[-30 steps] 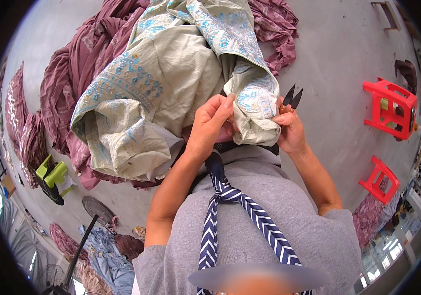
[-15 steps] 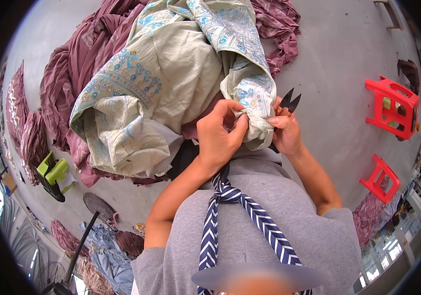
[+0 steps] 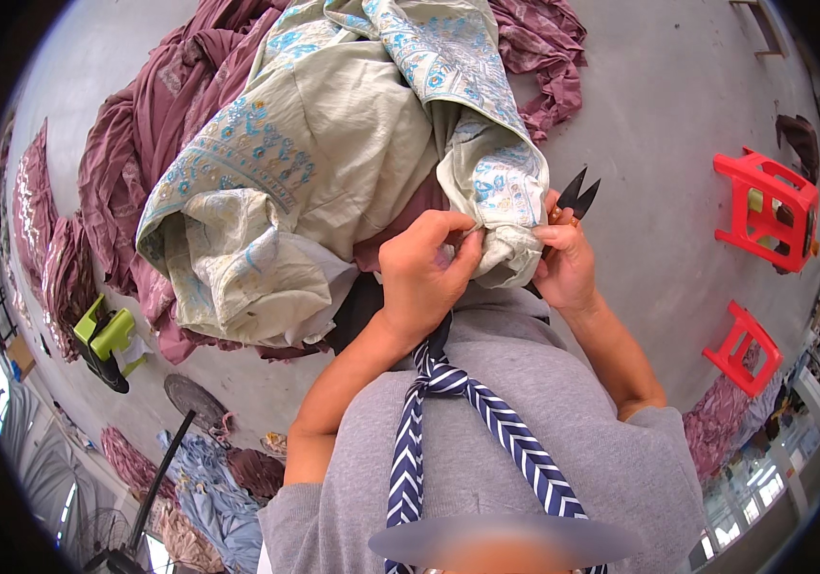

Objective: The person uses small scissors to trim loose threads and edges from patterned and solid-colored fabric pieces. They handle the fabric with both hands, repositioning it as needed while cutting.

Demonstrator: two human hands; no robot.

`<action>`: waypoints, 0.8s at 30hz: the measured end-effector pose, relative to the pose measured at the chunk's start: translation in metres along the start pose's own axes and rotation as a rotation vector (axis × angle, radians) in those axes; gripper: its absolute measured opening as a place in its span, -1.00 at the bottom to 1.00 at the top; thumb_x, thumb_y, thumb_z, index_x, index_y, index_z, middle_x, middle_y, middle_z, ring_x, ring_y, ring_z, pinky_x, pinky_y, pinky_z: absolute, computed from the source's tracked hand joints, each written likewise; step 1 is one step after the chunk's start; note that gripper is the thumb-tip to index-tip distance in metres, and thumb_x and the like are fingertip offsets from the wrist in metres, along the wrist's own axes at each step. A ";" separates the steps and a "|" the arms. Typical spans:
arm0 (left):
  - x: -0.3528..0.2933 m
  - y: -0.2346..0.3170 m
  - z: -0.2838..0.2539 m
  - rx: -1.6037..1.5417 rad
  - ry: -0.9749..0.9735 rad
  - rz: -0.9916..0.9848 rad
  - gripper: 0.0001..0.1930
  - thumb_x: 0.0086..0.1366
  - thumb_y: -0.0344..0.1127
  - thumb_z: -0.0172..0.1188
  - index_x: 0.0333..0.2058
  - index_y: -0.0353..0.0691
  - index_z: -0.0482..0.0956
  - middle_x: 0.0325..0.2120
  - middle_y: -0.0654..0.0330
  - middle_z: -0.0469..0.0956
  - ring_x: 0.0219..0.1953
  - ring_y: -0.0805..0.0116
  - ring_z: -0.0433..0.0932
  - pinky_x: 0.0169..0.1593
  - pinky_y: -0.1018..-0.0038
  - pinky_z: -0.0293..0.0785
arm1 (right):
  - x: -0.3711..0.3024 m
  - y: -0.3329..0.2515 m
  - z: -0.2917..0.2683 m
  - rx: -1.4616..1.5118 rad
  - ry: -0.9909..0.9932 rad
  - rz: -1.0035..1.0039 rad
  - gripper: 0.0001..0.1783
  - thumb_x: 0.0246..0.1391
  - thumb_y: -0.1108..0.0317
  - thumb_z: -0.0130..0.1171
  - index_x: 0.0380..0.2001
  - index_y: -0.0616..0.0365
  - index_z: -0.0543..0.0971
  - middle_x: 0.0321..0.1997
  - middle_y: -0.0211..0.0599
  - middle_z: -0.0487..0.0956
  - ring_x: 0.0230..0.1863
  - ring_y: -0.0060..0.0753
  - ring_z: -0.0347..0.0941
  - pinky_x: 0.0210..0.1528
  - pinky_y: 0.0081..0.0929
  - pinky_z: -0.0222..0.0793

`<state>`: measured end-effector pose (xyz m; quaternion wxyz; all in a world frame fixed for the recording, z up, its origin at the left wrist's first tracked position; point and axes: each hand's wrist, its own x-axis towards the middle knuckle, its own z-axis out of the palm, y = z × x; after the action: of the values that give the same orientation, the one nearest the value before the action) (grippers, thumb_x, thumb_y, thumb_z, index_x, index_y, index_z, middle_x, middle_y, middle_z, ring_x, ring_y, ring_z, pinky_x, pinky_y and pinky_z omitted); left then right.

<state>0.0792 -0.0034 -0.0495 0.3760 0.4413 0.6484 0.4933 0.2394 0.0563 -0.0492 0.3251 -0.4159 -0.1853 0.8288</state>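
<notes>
While a striped fabric strip [image 3: 448, 379] hangs knotted at the chest, the change is just past it: left hand [image 3: 426, 273] was higher on the fabric a second ago, thumb extended; now it's lower, thumb and forefinger pinched on the near edge of the pale green cloth [image 3: 357, 129]. Whatever sits between those tips is too small to read. Right hand [image 3: 565, 263] has edged slightly right over the last half second, thumb and fingers gripping the cloth's bunched end, scissors [image 3: 578, 194] held in the same hand, blades apart, pointing away from the body. Net: both hands now work one small gathered patch, cutter close by, judging by position. Rest of the cloth spreads forward and left, blue-embroidered, partly over purple cloth [image 3: 147, 153]. Farther out: green stool [image 3: 109, 330] left, two red stools [image 3: 743, 349] right, on grey floor [image 3: 649, 115].
</notes>
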 end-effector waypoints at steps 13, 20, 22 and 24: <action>0.008 0.010 -0.010 -0.605 -0.287 -0.589 -0.84 0.13 -0.42 0.26 -0.31 -0.35 0.57 -0.45 0.26 0.59 -0.44 0.66 0.49 -0.39 0.76 0.37 | -0.006 -0.031 -0.010 -0.342 0.020 -0.117 -0.90 0.02 0.41 0.01 -0.51 0.12 0.34 -0.63 -0.59 0.28 -0.68 -0.82 0.10 -0.68 -0.77 -0.02; 0.014 0.021 -0.001 -0.569 -0.234 -0.534 -0.86 0.16 -0.43 0.24 -0.32 -0.35 0.57 -0.48 0.30 0.57 -0.47 0.69 0.46 -0.43 0.75 0.36 | -0.039 -0.072 0.025 -0.913 0.104 -0.519 -0.61 0.23 0.04 -0.15 -0.31 0.19 0.41 -0.54 -0.57 0.29 -0.55 -0.81 0.10 -0.54 -0.76 0.03; 0.016 0.024 0.001 -0.521 -0.230 -0.503 -0.87 0.17 -0.43 0.23 -0.32 -0.36 0.58 -0.50 0.32 0.55 -0.48 0.70 0.44 -0.45 0.74 0.34 | -0.058 -0.072 0.037 -0.699 -0.089 -0.112 -0.54 0.25 -0.03 -0.20 -0.32 0.19 0.41 -0.56 -0.56 0.28 -0.57 -0.80 0.08 -0.57 -0.76 0.01; 0.018 0.027 0.003 -0.481 -0.215 -0.481 -0.87 0.17 -0.43 0.23 -0.33 -0.37 0.57 -0.51 0.33 0.55 -0.49 0.70 0.44 -0.45 0.74 0.33 | -0.058 -0.068 0.040 -0.545 -0.150 0.200 -0.53 0.26 -0.04 -0.23 -0.34 0.19 0.41 -0.60 -0.58 0.24 -0.61 -0.79 0.03 -0.61 -0.75 -0.05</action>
<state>0.0813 0.0173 -0.0247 0.6405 0.2245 0.5559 0.4800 0.2589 0.0636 0.0459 0.1036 -0.4419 -0.3824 0.8048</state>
